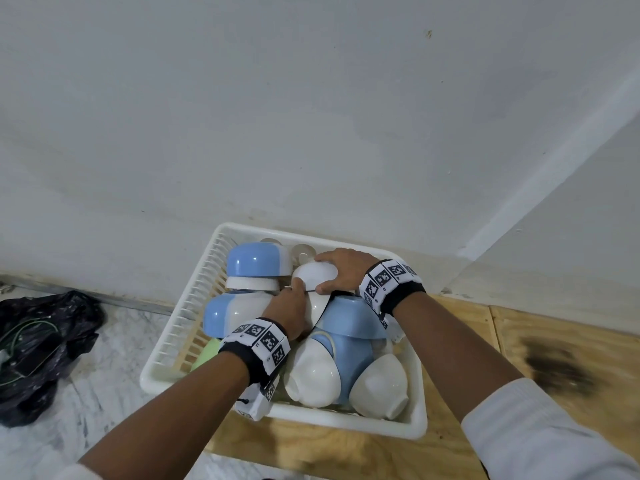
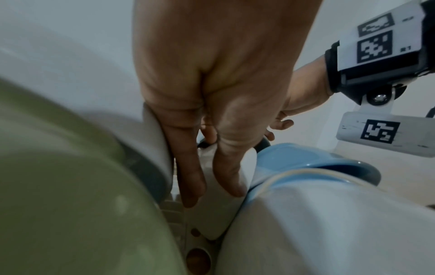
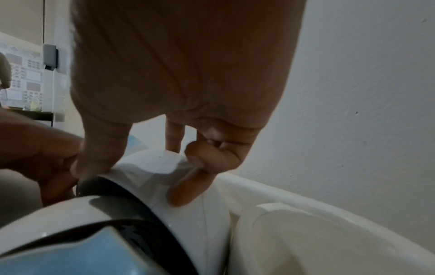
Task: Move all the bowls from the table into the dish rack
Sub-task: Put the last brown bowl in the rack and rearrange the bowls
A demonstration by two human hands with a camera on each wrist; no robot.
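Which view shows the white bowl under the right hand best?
Head view: most of the white bowl shows, in the basket, the right hand gripping it. Right wrist shows only its top part, pinched between thumb and finger. Left wrist: mostly hidden behind the left hand.

I'm seeing white sleeves (image 1: 540,441), bare forearms (image 1: 173,410), a black strap (image 1: 410,295) on each wrist, over it a white band (image 1: 258,341) of black square markers (image 1: 382,277), under the right wrist a white marker plate (image 2: 353,130), black bracket (image 2: 367,81), one silver screw (image 2: 379,97)
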